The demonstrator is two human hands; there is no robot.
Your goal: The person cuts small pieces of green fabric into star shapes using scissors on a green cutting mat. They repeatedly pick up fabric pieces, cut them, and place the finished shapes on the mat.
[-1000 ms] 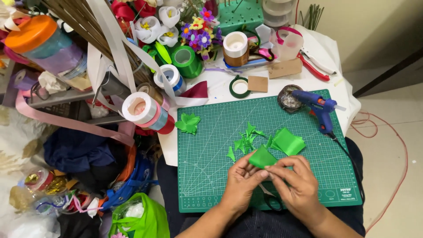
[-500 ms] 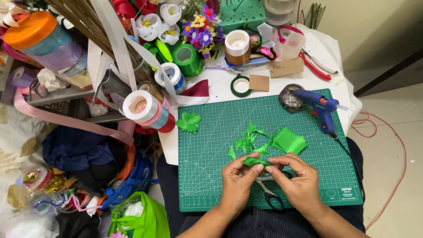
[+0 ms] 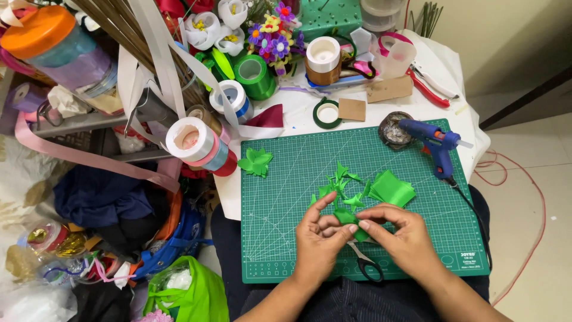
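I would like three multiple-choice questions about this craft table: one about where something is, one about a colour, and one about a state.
1. Where does the glue gun lie?
A. at the far right corner of the cutting mat
B. on the floor
C. in the green bag

2. What colour is the small folded piece between both hands?
A. red
B. green
C. white

3. What is the state of the scissors?
A. held in the right hand
B. hanging on the wall
C. lying on the mat under the hands

Answers:
1. A, the blue gun rests on the mat's far right corner, beside a small round dish.
2. B, the left hand and right hand pinch a green piece.
3. C, the black handles show on the mat beneath the fingers, and no hand grips them.
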